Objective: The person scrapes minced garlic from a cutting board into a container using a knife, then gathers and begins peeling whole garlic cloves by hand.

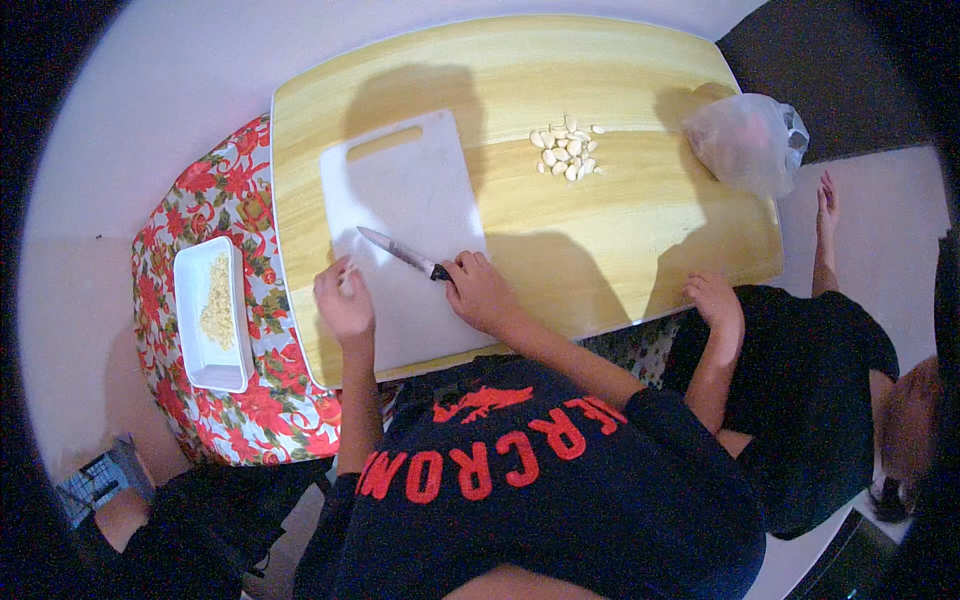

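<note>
My right hand (481, 294) is closed around the black handle of a kitchen knife (397, 249). Its blade points up and left over a white plastic cutting board (420, 300). At the board's left edge, my left hand (345, 304) has curled fingers with a small pale piece (347, 279) between them, perhaps garlic; the fingers partly hide it. Peeled garlic cloves (570, 154) lie in a loose pile on the wooden-patterned tabletop, right of the board. Chopped pale bits (219, 304), which look like garlic, fill part of a white rectangular tray (216, 373) at the left.
A translucent plastic bag (746, 146) sits at the table's far right corner. The tray rests on a red floral tablecloth (277, 420). Another person in black (810, 390) is at the right, one hand (712, 296) on the table edge. A further person (210, 517) is at lower left.
</note>
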